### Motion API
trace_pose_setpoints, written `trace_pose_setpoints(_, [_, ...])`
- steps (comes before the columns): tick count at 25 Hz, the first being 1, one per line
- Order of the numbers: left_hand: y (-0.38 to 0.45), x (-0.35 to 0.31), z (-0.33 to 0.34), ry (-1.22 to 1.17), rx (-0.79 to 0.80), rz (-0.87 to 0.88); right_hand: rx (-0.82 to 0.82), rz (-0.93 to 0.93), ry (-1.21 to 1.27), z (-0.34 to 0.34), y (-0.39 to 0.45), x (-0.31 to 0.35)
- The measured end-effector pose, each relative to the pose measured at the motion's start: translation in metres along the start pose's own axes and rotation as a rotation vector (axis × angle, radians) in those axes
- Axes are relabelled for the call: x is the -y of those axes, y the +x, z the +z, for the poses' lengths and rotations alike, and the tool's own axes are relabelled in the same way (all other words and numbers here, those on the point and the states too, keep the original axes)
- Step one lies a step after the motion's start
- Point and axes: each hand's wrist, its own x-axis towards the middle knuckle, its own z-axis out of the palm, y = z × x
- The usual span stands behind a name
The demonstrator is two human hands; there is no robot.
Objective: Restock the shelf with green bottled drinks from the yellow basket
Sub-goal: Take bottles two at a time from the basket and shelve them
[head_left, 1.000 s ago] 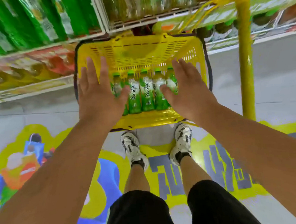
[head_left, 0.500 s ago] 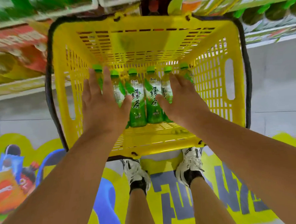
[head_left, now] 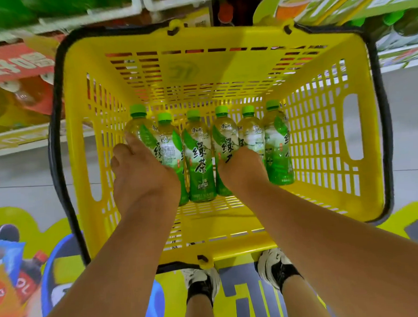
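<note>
Glossy yellow plastic basket [head_left: 323, 133], clear shiny plastic bottles [head_left: 200, 158]

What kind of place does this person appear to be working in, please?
Most likely a shop's drinks aisle: a yellow shopping basket holds green bottled drinks, white shelves behind carry more bottles, and colourful promotional graphics cover the floor.

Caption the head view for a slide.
Both hands, left hand and right hand, reach among six green bottled drinks in the yellow basket.
</note>
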Motion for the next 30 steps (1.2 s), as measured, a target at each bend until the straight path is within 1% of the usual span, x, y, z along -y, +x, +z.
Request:
trace_pose_setpoints(4, [0.017, -0.004, 0.014, 0.111, 0.024, -0.069, -0.038, 0.093, -0.068, 0.014, 0.008, 0.010])
trace_pose_setpoints(7, [0.023, -0.005, 0.023, 0.136, 0.005, -0.081, -0.044, 0.111, -0.078, 0.019, 0.017, 0.012])
trace_pose_setpoints(10, [0.023, -0.003, 0.021, 0.137, -0.020, -0.061, -0.066, 0.085, -0.073, 0.020, 0.019, 0.007])
trace_pose_setpoints(12, [0.022, -0.002, 0.017, 0.074, -0.027, -0.051, -0.079, 0.057, -0.043, 0.017, 0.016, 0.003])
trace_pose_setpoints(15, [0.015, 0.001, 0.009, -0.079, -0.002, -0.005, -0.054, 0.029, 0.008, 0.007, 0.007, 0.002])
trace_pose_setpoints(17, [0.007, 0.003, 0.004, -0.184, 0.020, 0.029, -0.042, 0.008, 0.061, -0.004, -0.001, 0.001])
trace_pose_setpoints(22, [-0.008, 0.005, -0.013, -0.385, 0.058, 0.052, -0.036, -0.009, 0.177, -0.037, -0.023, -0.011])
trace_pose_setpoints(24, [-0.017, 0.001, -0.028, -0.480, 0.059, 0.069, -0.051, -0.019, 0.206, -0.053, -0.036, -0.017])
trace_pose_setpoints(26, [-0.028, -0.006, -0.049, -0.526, 0.071, 0.084, -0.080, -0.031, 0.221, -0.072, -0.052, -0.020])
trace_pose_setpoints(30, [-0.054, -0.022, -0.099, -0.615, 0.075, 0.141, -0.095, -0.114, 0.304, -0.118, -0.091, -0.014])
